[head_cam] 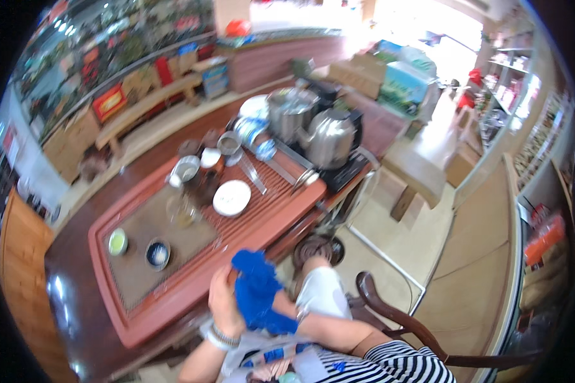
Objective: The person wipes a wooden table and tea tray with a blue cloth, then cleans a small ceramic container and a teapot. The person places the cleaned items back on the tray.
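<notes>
A blue cloth (256, 292) is bunched between my two hands, in front of my body at the near edge of the red tea tray (182, 313). My left hand (223, 297) grips a small brown object and the cloth's left side; what the object is cannot be told. Folds of the cloth cover most of my right hand (282, 304). On the tray's mat stand a small cup with green inside (118, 242) and a dark blue cup (158, 254). A white bowl or lid (232, 197) lies on the slatted part, near a glass vessel (184, 213).
Farther back on the table are a steel kettle (331, 139), a steel pot (292, 112), a plastic bottle (256, 136), a strainer (230, 142) and a gaiwan (187, 168). A wooden chair arm (402, 318) curves at my right. A wooden stool (414, 172) and cardboard boxes (359, 72) stand beyond.
</notes>
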`<state>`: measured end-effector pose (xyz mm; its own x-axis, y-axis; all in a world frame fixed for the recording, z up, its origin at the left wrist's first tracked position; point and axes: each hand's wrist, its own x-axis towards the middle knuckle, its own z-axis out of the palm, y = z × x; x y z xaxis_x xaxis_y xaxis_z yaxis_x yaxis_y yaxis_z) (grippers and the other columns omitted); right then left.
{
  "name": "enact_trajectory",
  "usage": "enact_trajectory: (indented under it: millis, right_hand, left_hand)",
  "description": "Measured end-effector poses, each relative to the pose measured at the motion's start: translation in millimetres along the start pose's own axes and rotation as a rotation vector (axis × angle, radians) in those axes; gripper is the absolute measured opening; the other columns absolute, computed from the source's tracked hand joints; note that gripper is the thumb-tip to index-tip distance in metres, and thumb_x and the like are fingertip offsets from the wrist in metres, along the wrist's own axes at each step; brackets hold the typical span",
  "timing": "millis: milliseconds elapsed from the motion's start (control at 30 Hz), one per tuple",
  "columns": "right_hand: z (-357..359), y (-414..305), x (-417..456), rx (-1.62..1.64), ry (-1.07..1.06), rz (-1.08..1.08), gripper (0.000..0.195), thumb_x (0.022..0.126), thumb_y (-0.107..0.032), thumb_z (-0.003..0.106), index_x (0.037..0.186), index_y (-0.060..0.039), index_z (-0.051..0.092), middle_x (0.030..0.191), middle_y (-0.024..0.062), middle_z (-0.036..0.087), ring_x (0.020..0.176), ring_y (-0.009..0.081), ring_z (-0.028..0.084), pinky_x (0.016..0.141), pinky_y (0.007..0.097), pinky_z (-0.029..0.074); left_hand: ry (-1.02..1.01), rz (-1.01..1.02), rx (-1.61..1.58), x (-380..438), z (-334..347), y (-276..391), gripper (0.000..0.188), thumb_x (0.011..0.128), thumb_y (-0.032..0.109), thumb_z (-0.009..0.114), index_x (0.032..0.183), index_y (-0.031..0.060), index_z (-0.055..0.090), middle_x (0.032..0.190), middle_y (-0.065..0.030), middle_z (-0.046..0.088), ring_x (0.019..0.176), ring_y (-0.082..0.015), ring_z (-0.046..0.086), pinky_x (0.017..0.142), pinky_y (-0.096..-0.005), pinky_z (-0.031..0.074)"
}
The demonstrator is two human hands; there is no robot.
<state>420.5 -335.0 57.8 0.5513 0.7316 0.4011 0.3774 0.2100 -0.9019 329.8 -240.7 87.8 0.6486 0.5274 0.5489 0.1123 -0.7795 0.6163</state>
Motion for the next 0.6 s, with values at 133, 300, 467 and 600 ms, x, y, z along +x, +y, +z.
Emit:
enact_trajectory:
  millis: [133, 300, 467, 600]
  right_hand:
    - [-42.6, 14.2, 5.6, 0.784, -0.163, 0.589, 0.072, 0.086, -0.021, 0.076, 0.147, -0.0060, 0.040, 0.141, 0.0115, 0.052, 0.126, 0.0261, 0.054, 0.107, 0.0385, 0.044]
    - [-58.1, 3.1, 41.6, 0.133, -0.507, -0.181, 0.076, 0.084, -0.026, 0.077, 0.149, -0.0062, 0.042, 0.145, 0.0128, 0.050, 0.132, 0.0280, 0.050, 0.111, 0.0406, 0.039]
    - [-33.8, -7.7, 26.3, 0.757, -0.449, 0.294, 0.091, 0.077, -0.023, 0.084, 0.153, -0.0063, 0.036, 0.156, 0.0124, 0.041, 0.141, 0.0256, 0.043, 0.117, 0.0421, 0.036]
    - [-7.7, 5.8, -2.9, 0.666, -0.275, 0.294, 0.060, 0.099, -0.030, 0.059, 0.150, -0.0054, 0.039, 0.154, 0.0154, 0.042, 0.142, 0.0274, 0.042, 0.118, 0.0455, 0.034]
  left_hand:
    - [-0.130, 0.071, -0.028, 8.0, -6.1, 19.4, 0.066, 0.067, 0.007, 0.080, 0.126, -0.0031, 0.050, 0.120, -0.0261, 0.059, 0.111, -0.0443, 0.059, 0.096, -0.0472, 0.049]
    - [-0.375, -0.210, -0.415, 9.3, -26.1, 18.2, 0.087, 0.053, 0.014, 0.093, 0.124, 0.0014, 0.045, 0.115, -0.0156, 0.061, 0.107, -0.0301, 0.063, 0.094, -0.0390, 0.050]
    - [-0.564, -0.442, -1.140, 7.1, -23.5, -9.2, 0.084, 0.059, 0.007, 0.092, 0.130, 0.0009, 0.047, 0.123, -0.0092, 0.061, 0.113, -0.0189, 0.060, 0.101, -0.0357, 0.048]
    - [-0.699, -0.607, -1.363, 9.5, -29.4, -7.6, 0.097, 0.058, 0.003, 0.087, 0.143, 0.0003, 0.042, 0.137, -0.0120, 0.057, 0.125, -0.0229, 0.056, 0.112, -0.0401, 0.041]
